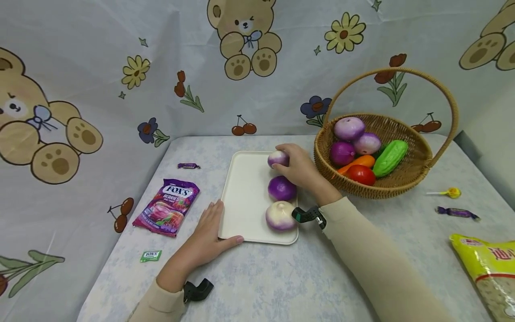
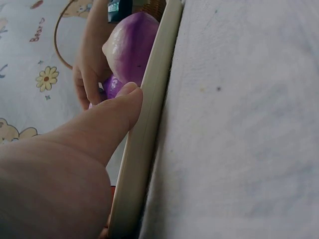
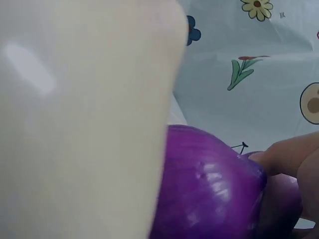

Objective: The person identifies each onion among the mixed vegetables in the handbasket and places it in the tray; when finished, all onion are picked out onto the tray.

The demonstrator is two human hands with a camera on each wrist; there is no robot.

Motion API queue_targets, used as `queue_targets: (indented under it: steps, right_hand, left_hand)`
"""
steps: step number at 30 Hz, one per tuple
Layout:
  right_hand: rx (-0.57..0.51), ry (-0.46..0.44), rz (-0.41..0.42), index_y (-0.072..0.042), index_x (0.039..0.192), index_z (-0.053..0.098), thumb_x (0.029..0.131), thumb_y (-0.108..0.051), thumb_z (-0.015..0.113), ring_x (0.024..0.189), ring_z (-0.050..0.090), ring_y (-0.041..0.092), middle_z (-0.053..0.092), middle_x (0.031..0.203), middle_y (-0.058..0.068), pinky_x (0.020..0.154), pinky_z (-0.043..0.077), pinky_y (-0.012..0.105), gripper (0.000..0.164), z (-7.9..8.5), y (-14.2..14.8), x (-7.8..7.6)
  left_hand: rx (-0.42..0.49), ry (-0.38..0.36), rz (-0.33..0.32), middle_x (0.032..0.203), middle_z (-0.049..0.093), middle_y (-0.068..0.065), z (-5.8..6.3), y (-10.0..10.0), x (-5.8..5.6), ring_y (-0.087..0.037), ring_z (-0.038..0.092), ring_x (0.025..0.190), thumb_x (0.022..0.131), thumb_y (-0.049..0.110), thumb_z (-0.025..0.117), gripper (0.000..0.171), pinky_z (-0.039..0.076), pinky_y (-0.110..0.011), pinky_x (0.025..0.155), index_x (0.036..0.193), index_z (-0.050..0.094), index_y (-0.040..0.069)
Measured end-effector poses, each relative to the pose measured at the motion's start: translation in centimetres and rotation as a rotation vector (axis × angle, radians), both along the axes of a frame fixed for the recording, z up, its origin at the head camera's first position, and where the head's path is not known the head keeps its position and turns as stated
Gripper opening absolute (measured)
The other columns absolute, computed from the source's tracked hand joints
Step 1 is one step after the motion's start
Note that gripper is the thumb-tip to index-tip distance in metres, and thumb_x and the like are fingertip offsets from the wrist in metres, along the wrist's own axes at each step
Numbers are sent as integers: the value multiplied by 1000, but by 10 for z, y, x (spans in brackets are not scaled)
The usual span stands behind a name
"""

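My right hand [image 1: 299, 167] grips a small white-and-purple onion [image 1: 277, 158] at the far right corner of a white tray [image 1: 243, 197]. Its thumb and fingertips [image 3: 284, 154] reach round that onion in the right wrist view. Just nearer on the tray lies a deep purple onion [image 1: 281, 188], and nearest to me sits a large pale onion [image 1: 280, 217] with purple sides. My left hand [image 1: 207, 235] rests at the tray's front left corner, fingers extended along the left edge. In the left wrist view the thumb [image 2: 124, 107] lies on the tray rim [image 2: 149, 134].
A wicker basket [image 1: 374, 192] with a tall handle holds onions, a carrot, a tomato and a green gourd, right of the tray. Left lie a candy bag [image 1: 169, 208] and wrapped sweets. On the right are a lollipop [image 1: 452, 192], a purple-wrapped sweet [image 1: 458, 213] and a yellow bag [image 1: 488, 268].
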State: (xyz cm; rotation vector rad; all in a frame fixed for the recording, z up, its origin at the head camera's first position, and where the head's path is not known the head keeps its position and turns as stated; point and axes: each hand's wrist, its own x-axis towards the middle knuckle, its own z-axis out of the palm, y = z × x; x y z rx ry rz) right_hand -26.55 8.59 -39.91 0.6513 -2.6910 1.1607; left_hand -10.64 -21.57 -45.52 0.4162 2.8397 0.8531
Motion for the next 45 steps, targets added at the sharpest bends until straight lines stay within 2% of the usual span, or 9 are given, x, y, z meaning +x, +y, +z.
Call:
queue_targets:
  steps: [4, 9, 14, 23, 30, 38, 45]
  right_hand:
    - [-22, -46, -31, 4, 139, 62, 93, -16, 83, 132, 54, 36, 60, 139, 22, 114, 41, 47, 55, -5, 1, -2]
    - [-17, -61, -25, 4, 137, 64, 93, -19, 83, 130, 54, 36, 62, 136, 22, 113, 41, 49, 53, -8, 6, -1]
    - [-17, -57, -13, 2, 137, 64, 95, -23, 81, 128, 56, 35, 62, 136, 20, 110, 42, 50, 52, -7, 10, 4]
    - [0, -32, -2, 3, 137, 63, 96, -22, 79, 132, 54, 37, 61, 139, 21, 113, 40, 51, 51, 0, 11, 14]
    - [20, 38, 29, 0, 139, 63, 96, -22, 80, 138, 50, 35, 59, 144, 18, 118, 35, 49, 52, 14, 12, 25]
    - [25, 108, 74, -1, 140, 62, 97, -22, 79, 140, 48, 35, 57, 146, 18, 119, 34, 50, 51, 42, 17, 40]
    - [75, 148, 44, -1, 142, 61, 98, -22, 77, 139, 49, 34, 59, 146, 16, 118, 37, 51, 51, 63, 29, 41]
  left_hand:
    - [1, 12, -5, 173, 8, -21, -1, 0, 0, -36, -2, 159, 89, 73, 70, 126, 0, -51, 126, 166, 8, -4]
    - [-1, 15, -9, 173, 7, -21, 0, 0, 1, -35, -3, 159, 89, 74, 69, 126, 1, -51, 126, 166, 8, -4]
    - [0, 19, -7, 173, 8, -21, 1, 1, 1, -37, -2, 158, 90, 71, 70, 124, 0, -53, 126, 166, 9, -5]
    - [3, 7, -4, 173, 7, -20, 2, 2, 1, -36, -3, 159, 90, 71, 69, 123, 0, -53, 126, 166, 9, -5]
    - [-8, 1, -1, 173, 7, -20, 3, 1, 2, -35, -3, 159, 90, 72, 69, 124, 0, -52, 126, 166, 8, -5]
    - [-5, -15, 5, 174, 5, -19, 3, 1, 3, -34, -5, 159, 89, 74, 68, 125, 0, -52, 126, 167, 7, -4]
    - [-5, -16, 11, 174, 6, -18, 3, 2, 2, -34, -4, 159, 89, 73, 70, 126, 1, -53, 126, 167, 8, -3]
